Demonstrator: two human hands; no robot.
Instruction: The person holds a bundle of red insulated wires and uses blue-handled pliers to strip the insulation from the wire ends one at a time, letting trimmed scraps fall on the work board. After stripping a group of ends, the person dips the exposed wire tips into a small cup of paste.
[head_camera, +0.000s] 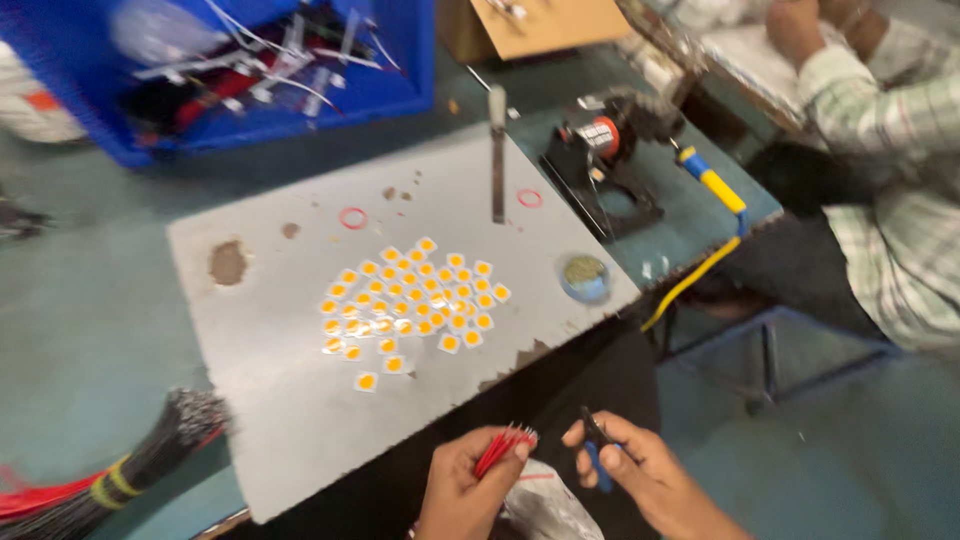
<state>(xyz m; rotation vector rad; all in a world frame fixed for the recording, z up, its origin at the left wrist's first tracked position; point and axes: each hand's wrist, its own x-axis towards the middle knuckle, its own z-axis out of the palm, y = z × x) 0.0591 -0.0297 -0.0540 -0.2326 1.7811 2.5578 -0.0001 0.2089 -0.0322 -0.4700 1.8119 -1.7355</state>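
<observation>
A grey work board (290, 400) lies tilted across the green table (80, 330), and a cluster of small square white chips with orange-yellow centres (410, 300) sits spread on its middle. A blue crate (400, 95) of white and red parts stands at the far edge, and a soldering iron with a blue and yellow handle (712, 180) rests by a black stand (600, 160) to the right. Another person's checked sleeve (890, 120) shows at the far right. A banded bundle of black and red wires (120, 470) lies at the lower left.

Both of the person's hands come up from the bottom edge, below the board's near edge. The left hand (462, 490) is raised with its fingers curled tight around a small bunch of red wires (503, 447), whose long axis runs up and to the right, cut ends pointing toward the other hand. The right hand (632, 470) reaches in from the lower right, fingers closed about the blue handles of a small cutter (597, 452); its dark tip points up and left, near the wire ends but apart from them
</observation>
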